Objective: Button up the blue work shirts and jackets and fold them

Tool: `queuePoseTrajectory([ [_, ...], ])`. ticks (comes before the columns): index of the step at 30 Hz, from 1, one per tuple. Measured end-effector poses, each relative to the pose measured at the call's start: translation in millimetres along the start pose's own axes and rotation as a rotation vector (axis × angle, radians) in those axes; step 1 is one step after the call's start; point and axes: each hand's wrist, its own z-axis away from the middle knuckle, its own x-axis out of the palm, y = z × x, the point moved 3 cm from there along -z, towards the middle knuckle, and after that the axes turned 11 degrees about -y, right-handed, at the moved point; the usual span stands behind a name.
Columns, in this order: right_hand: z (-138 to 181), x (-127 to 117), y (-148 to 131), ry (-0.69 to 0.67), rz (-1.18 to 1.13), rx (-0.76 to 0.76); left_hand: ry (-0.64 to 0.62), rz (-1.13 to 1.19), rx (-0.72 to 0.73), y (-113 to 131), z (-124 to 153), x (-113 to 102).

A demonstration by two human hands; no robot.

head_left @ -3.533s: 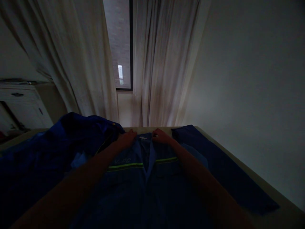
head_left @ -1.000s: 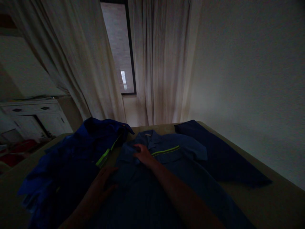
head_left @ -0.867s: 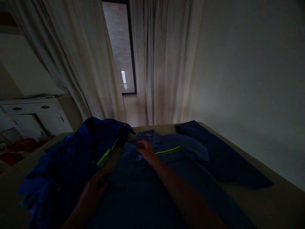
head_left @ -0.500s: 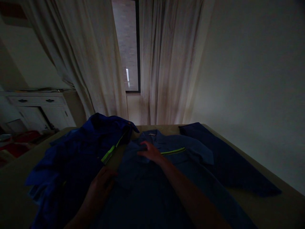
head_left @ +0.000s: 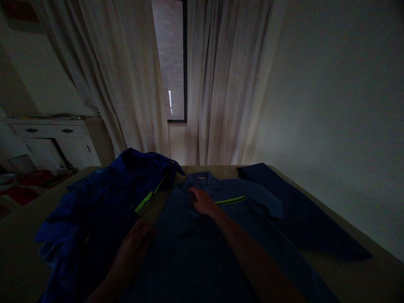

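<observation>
A dark blue work shirt (head_left: 240, 210) with a lime-green chest stripe lies flat on the table (head_left: 356, 269), collar toward the window. My right hand (head_left: 202, 201) rests flat on its chest just below the collar, fingers stretched out. My left hand (head_left: 137, 242) lies on the shirt's folded-in left side, fingers loosely spread on the cloth. Neither hand grips anything that I can see. The room is very dim.
A heap of brighter blue garments (head_left: 104, 198) with a green stripe lies left of the shirt. A dark folded cloth (head_left: 293, 210) lies on the right by the wall. Behind stand pale curtains (head_left: 221, 84), a window (head_left: 170, 63), and a white cabinet (head_left: 47, 139) at left.
Both hands left the collar 3.5 s ago. The shirt's left side is folded inward. In the last second the right hand slid slightly toward the collar; the left hand stayed on the fold.
</observation>
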Motion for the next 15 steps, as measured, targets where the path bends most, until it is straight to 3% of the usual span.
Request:
queuePoseTrajectory([
  [6,8,-3,-31,0.052,0.257,-0.077,0.017,-0.219,0.123,-3,4,8],
  [9,12,12,-43,-0.094,0.371,-0.165,-0.022,-0.293,0.136,-3,4,11],
  [12,17,20,-49,-0.220,0.471,-0.149,-0.026,-0.310,0.098,0,3,9],
  [15,20,-1,-61,-0.135,0.457,-0.147,-0.068,-0.323,0.128,2,2,10],
])
